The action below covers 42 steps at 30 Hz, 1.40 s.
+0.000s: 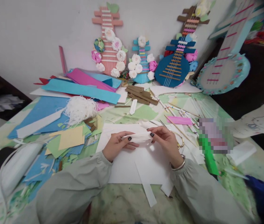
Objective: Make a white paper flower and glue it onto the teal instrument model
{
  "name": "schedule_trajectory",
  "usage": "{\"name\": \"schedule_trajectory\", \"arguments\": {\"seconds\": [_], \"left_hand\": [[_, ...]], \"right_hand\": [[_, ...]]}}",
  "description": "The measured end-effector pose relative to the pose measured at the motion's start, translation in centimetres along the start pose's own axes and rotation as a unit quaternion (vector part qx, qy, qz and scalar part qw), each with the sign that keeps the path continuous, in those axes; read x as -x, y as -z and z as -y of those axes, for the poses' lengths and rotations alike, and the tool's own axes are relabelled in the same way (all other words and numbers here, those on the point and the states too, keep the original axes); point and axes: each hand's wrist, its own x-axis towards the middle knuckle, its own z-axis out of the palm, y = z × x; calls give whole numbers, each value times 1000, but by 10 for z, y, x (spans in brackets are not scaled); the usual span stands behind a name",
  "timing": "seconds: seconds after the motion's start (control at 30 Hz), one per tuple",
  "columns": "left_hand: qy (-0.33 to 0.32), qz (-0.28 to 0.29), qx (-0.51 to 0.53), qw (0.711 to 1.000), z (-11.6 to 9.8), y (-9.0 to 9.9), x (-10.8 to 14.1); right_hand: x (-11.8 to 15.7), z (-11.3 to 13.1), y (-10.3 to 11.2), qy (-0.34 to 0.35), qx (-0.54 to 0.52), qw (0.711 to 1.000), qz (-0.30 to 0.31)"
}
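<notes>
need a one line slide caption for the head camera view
Left hand and right hand hold a white strip above a white sheet, flower-decked lute-shaped crafts behind.

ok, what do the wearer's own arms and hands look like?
Loose, pale grey-green fabric sleeves, gathered at the cuffs. The left hand and right hand are gloveless, with dark, glossy thumbnails; the right also wears a shiny, silver-coloured bangle.

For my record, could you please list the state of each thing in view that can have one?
White paper piece: held over white sheet
Left hand: closed on that piece
Right hand: closed on its right end
Scissors: partly hidden; blade opening unclear
White string: tangled heap
White strip: lying across the sheet's near edge
Brown strips: loosely piled
Dark blue lute: leaning upright
</notes>
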Motion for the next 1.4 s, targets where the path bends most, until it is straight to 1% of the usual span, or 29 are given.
{"name": "schedule_trajectory", "arguments": {"seconds": [0.3, 0.43, 0.53, 0.63, 0.7, 0.8, 0.9, 1.03, 1.13, 1.3, 1.4], "left_hand": [[8, 13, -10, 1000, -1, 0, 1], [11, 19, -13, 1000, -1, 1, 1], [10, 22, -19, 1000, 0, 0, 1], [17, 28, -33, 999, -1, -1, 2], [24, 29, -43, 998, -2, -1, 2], [30, 27, -34, 999, -4, -1, 4], [29, 17, -1, 999, -5, -1, 5], [14, 16, 65, 998, -5, 1, 5], [0, 23, 95, 995, -5, 3, 6], [-36, 37, 103, 993, -5, 4, 7], [-49, 6, 69, 996, -5, 2, 6]], "right_hand": [[-1, -3, 1, -20, 19, 1000, 0], [-1, 1, 0, -25, -8, 1000, -4], [0, 1, -2, -63, -13, 997, 42], [2, -1, -4, -99, 18, 990, 99], [3, -2, -5, -106, 29, 988, 113], [5, -1, -6, -102, 11, 988, 113], [6, 0, -5, -96, -34, 989, 110], [6, -1, -4, -93, -92, 986, 99], [7, -1, -4, -95, -120, 983, 101], [9, 0, -3, -46, -85, 987, 126], [9, -1, -2, -33, -59, 989, 133]]}}
